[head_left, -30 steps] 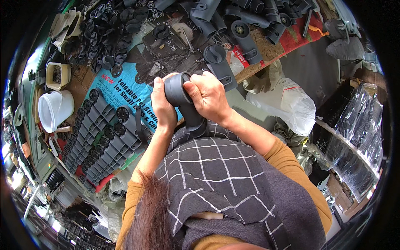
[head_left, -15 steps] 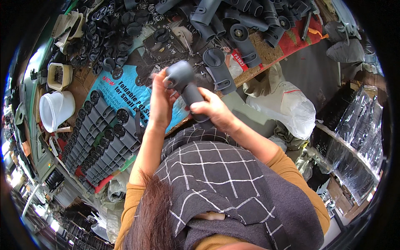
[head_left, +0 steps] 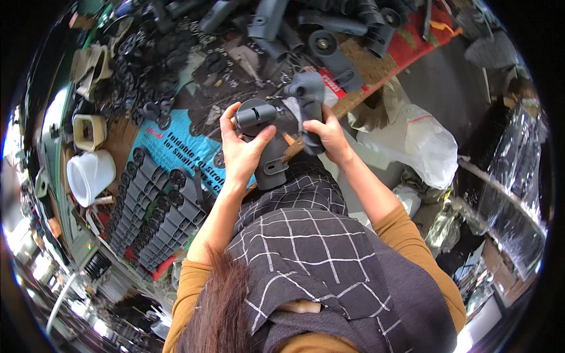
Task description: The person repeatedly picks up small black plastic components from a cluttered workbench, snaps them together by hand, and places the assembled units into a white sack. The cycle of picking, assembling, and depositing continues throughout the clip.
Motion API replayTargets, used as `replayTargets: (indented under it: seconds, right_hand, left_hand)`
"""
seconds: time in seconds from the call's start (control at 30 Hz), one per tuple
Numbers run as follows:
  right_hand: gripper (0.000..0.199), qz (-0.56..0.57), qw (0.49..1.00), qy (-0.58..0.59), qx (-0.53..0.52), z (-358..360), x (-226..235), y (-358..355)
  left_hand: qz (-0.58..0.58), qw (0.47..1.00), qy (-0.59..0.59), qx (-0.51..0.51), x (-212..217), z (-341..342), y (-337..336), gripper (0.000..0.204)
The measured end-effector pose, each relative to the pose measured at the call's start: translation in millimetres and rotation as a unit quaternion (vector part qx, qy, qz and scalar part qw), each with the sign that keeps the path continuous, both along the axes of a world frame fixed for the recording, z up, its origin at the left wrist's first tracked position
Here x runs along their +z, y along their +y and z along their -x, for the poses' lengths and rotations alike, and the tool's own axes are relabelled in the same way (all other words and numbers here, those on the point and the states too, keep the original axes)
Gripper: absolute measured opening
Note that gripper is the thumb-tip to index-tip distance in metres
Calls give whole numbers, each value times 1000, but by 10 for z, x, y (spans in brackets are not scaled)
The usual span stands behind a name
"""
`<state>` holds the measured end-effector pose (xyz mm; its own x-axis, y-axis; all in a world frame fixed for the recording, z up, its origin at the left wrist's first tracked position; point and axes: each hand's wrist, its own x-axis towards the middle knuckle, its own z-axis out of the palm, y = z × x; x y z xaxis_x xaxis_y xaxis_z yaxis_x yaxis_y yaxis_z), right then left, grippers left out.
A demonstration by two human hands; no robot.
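Note:
My left hand (head_left: 240,154) grips a dark grey plastic tube fitting (head_left: 259,112) by its round head, thumb across one side and fingers round the other. The slot in the head faces up, and its slotted arm hangs down toward my lap. My right hand (head_left: 331,138) is closed on a second grey tube fitting (head_left: 307,88) at the table's near edge; its round head points away from me and is slightly blurred. The two fittings are side by side and apart.
Rows of finished-looking grey fittings (head_left: 138,203) lie at left beside a white bucket (head_left: 91,176) and a cream tub (head_left: 89,132). Black knobs (head_left: 156,70) heap at the back left. More grey tubes (head_left: 332,22) pile at the back. White plastic bags (head_left: 412,141) hang at right.
My right hand has let go of the first fitting and moved right onto the second one. My left hand keeps the first fitting, now turned with its slotted head up.

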<state>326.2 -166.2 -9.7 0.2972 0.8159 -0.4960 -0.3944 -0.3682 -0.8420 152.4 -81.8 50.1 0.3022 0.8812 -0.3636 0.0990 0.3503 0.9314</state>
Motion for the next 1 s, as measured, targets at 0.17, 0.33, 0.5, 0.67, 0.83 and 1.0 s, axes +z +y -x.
replayTargets:
  seconds: [0.17,0.33,0.5,0.67,0.83,1.0]
  right_hand:
    - [57,-40,943,325,-55,-88,486,-564]
    - [54,-13,907,405,-114,-190,534,-1064]
    - [52,-29,877,392,-276,-420,350,-1644]
    - [39,-50,789,278,-545,-1272,-112,-2417]
    - [28,160,761,90,-622,-2764,-745,-3120]
    - [100,361,794,-159,-463,-3020,-934,-3263]
  left_hand:
    - [29,997,-21,-74,-110,-407,-196,78]
    - [85,982,-26,-165,-263,-959,-461,76]
    - [51,946,34,-318,-526,-1448,-698,63]
    - [28,915,68,-398,-756,-1764,-853,50]
    - [78,891,118,-431,-844,-1864,-889,35]
    - [111,905,102,-398,-895,-1824,-890,30]
